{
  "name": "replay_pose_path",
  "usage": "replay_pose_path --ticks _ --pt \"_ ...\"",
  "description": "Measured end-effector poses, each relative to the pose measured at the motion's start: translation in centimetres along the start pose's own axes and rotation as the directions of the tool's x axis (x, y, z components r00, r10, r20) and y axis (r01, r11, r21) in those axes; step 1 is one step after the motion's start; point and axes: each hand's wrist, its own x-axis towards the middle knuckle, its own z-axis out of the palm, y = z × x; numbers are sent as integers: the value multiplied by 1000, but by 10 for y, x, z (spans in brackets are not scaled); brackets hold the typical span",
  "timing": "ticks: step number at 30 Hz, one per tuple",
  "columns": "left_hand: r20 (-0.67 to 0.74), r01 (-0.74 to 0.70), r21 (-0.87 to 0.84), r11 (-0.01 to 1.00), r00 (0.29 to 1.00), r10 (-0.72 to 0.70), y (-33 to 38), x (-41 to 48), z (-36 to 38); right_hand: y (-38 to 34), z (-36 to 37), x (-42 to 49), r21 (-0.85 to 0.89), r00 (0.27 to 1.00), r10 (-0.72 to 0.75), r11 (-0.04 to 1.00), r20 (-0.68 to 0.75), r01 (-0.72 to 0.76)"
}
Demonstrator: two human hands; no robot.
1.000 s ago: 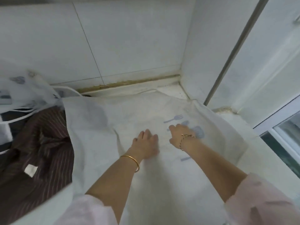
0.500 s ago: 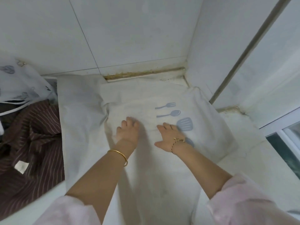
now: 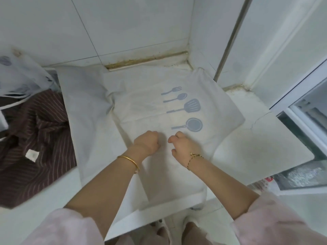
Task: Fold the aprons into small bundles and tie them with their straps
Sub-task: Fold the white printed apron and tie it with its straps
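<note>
The white apron (image 3: 159,110), printed with a blue fork, spoon, spatula and pan (image 3: 184,110), lies spread open on the counter, its far edge up in the back corner and its near end hanging over the front edge. It is rumpled along a crease left of the print, and I see no clear fold made in it. I judge the task barely begun on this piece: all the folding and the tying are left, and its straps are not in view.

The left hand (image 3: 146,143) and right hand (image 3: 183,146) sit close together on the cloth just below the pan print, fingers curled under. Whether they pinch fabric cannot be told.

Toward the left end of the counter lies a heap of brown striped cloth (image 3: 35,135), probably another apron, unfolded, with a pale printed cloth (image 3: 19,80) behind it.

The counter (image 3: 256,142) is white and meets a white tiled wall (image 3: 123,23) at a stained joint. A white-framed window (image 3: 300,96) stands at the right.
</note>
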Motion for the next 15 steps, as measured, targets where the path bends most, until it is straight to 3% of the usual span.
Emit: replay_pose_path --ticks 3,5,8,10,12,15 --pt "-38 86 130 988 996 -82 -11 -15 1 -6 13 -7 -171 999 -40 984 17 43" --pt "28 144 191 971 988 -152 -20 -33 6 -2 13 -16 -260 1000 -31 965 5 31" --pt "177 195 180 964 958 -227 -31 -60 22 20 5 -31 -282 1000 7 959 -17 -11" --pt "204 197 167 966 952 -230 -26 -79 31 35 3 -42 -266 1000 -9 964 14 13" --pt "149 143 77 987 977 -154 -15 -93 37 44 4 -51 -229 999 -41 972 28 47" --pt "64 -8 -227 974 998 23 14 -114 47 51 7 -70 -230 997 -69 971 -39 59"
